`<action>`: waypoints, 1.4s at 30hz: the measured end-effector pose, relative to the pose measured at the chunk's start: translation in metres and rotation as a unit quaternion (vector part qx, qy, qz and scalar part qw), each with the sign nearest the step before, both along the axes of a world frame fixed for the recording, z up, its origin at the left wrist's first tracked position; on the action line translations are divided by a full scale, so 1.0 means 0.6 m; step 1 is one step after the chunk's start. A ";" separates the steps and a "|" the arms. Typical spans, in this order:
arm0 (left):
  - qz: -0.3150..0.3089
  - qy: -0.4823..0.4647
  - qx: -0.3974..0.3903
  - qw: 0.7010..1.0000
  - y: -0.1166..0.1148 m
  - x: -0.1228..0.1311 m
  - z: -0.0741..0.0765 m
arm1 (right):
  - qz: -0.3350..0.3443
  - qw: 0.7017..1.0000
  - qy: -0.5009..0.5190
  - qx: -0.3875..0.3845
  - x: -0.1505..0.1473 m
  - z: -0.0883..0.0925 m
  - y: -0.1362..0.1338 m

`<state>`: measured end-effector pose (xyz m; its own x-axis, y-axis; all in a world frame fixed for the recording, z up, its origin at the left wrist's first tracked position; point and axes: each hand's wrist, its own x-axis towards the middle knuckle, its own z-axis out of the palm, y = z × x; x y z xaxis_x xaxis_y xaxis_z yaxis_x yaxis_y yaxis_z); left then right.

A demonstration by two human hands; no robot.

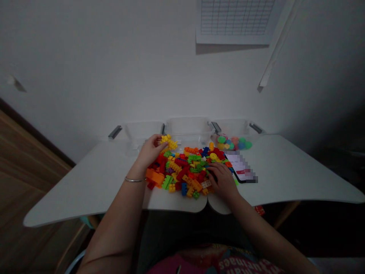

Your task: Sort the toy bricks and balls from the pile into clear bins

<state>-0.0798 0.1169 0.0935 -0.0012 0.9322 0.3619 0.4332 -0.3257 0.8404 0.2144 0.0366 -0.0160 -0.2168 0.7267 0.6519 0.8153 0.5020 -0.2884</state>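
My left hand (153, 149) is closed around a bumpy yellow toy block piece (169, 142), held just above the back left of a heap of mixed plastic building blocks (182, 171). Red, orange, green, yellow and blue pieces make up the heap, which lies at the table's middle. Over its right side rests my right hand (224, 180), thumb and fingers apart, the fingertips among the blocks. Whether those fingertips touch a particular block is hard to make out.
Along the wall stand three clear plastic bins: a left bin (144, 129), a middle bin (188, 125) and a right bin (230, 125) containing colourful round pieces (234, 144). A phone (241, 167) lies right of the heap. The white table (273, 171) has a notched front edge.
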 end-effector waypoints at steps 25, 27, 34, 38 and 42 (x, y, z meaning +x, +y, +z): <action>0.306 0.282 0.079 0.906 0.051 -0.049 -0.002 | 0.012 1.000 0.009 0.001 0.004 0.000 -0.002; 0.321 0.332 0.053 0.885 0.048 -0.048 -0.002 | 0.011 1.000 0.011 0.000 0.003 -0.001 -0.002; 0.310 0.422 0.085 0.848 0.049 -0.055 -0.014 | 0.015 1.000 0.014 -0.006 0.003 0.001 -0.003; 0.302 0.403 0.101 0.858 0.053 -0.060 -0.019 | 0.015 1.000 0.016 -0.007 0.003 0.001 -0.003; 0.284 0.365 0.116 0.879 0.050 -0.053 -0.011 | 0.014 1.000 0.015 -0.007 0.003 0.001 -0.002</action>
